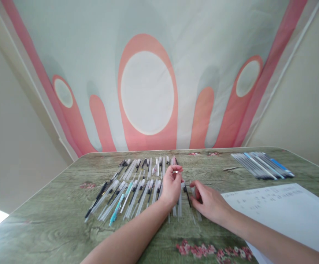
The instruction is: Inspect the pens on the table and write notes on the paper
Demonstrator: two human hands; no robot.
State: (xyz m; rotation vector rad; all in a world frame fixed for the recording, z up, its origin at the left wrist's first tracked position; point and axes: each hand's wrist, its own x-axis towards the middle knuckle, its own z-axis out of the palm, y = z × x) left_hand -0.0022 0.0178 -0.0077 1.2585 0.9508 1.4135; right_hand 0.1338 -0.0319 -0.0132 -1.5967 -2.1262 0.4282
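Pen parts lie in two rows on the table. My left hand (172, 185) is above the right part of these rows, its fingers curled in toward the thumb; whatever it may hold is too small to make out. My right hand (210, 202) rests lower and to the right, thumb and index finger bent around a clear pen barrel (199, 215). Just left of that barrel lies a thin black refill (188, 196). In the front row a turquoise pen (117, 209) stands out among clear barrels with black grips. Part of both rows is hidden behind my left hand and forearm.
A bundle of grey and blue pens or refills (262, 165) lies at the back right. A white sheet with handwriting (291, 216) covers the right front, partly under my right forearm. Behind the wood-patterned table (52, 220) hangs a pink and grey-green printed backdrop (148, 143).
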